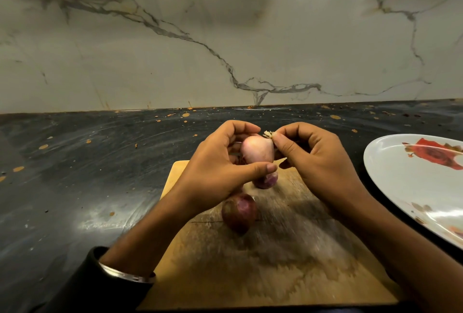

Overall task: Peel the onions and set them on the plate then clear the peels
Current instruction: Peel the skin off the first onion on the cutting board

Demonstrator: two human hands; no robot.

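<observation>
My left hand (220,162) holds a pale pink onion (256,150) above the wooden cutting board (288,250). My right hand (313,160) pinches the dry root tuft (268,134) at the onion's top between thumb and forefinger. Two unpeeled purple onions rest on the board: a larger one (239,212) below my left hand and a smaller one (268,180) partly hidden under my left thumb. A white oval plate (400,177) with a red flower print lies to the right, nothing on it.
The board sits on a dark countertop (75,175) flecked with small bits of peel. A marble backsplash (225,37) rises behind. The plate overlaps the right edge of the view.
</observation>
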